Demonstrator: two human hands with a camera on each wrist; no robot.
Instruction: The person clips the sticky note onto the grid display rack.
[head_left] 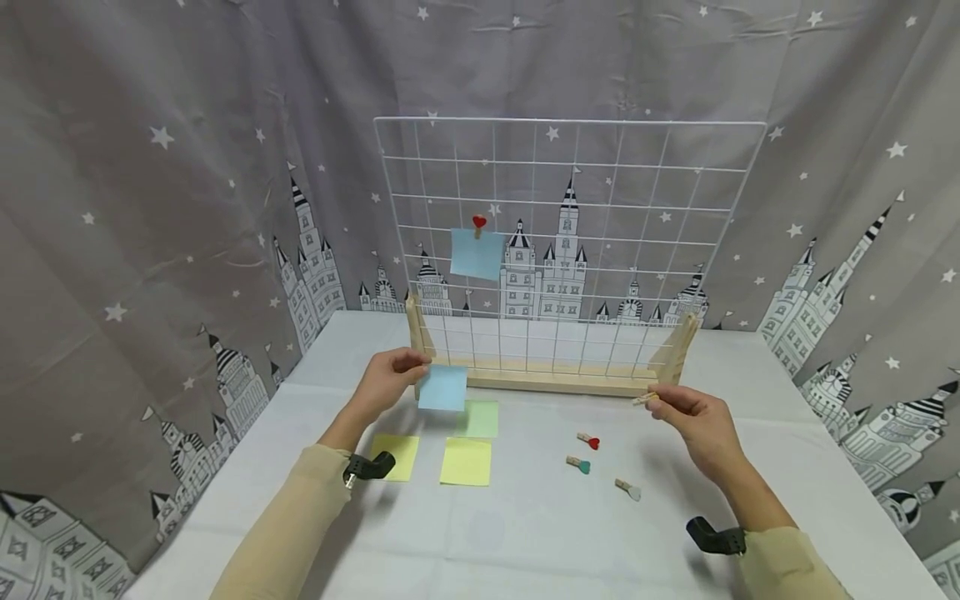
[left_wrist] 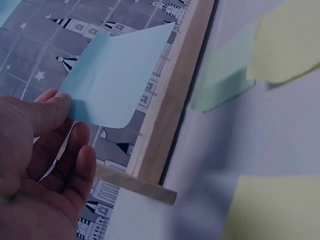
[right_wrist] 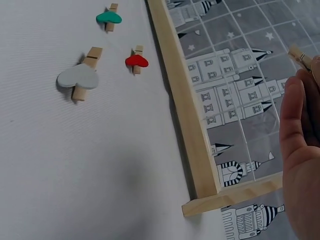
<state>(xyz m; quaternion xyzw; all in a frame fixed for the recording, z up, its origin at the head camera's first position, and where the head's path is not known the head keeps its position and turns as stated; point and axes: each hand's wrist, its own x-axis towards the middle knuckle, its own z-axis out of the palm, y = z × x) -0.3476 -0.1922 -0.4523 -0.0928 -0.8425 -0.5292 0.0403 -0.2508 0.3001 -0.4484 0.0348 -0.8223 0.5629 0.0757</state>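
Note:
My left hand (head_left: 392,379) pinches a blue sticky note (head_left: 442,388) by its left edge, above the table near the rack's left foot. The left wrist view shows the thumb on the face of that note (left_wrist: 115,82). My right hand (head_left: 696,419) holds a small wooden clothespin (head_left: 645,399) between thumb and fingertips, by the rack's right foot; in the right wrist view the clothespin (right_wrist: 300,57) is partly hidden by the fingers. On the white wire grid (head_left: 577,202) hangs another blue sticky note (head_left: 477,254), under a clothespin with a red heart (head_left: 479,222).
Clothespins with a red heart (head_left: 589,441), a green heart (head_left: 578,464) and a grey heart (head_left: 628,489) lie on the white table (head_left: 540,533). Yellow notes (head_left: 465,462) and a green note (head_left: 480,418) lie at left. The grid stands on a wooden base (head_left: 555,380).

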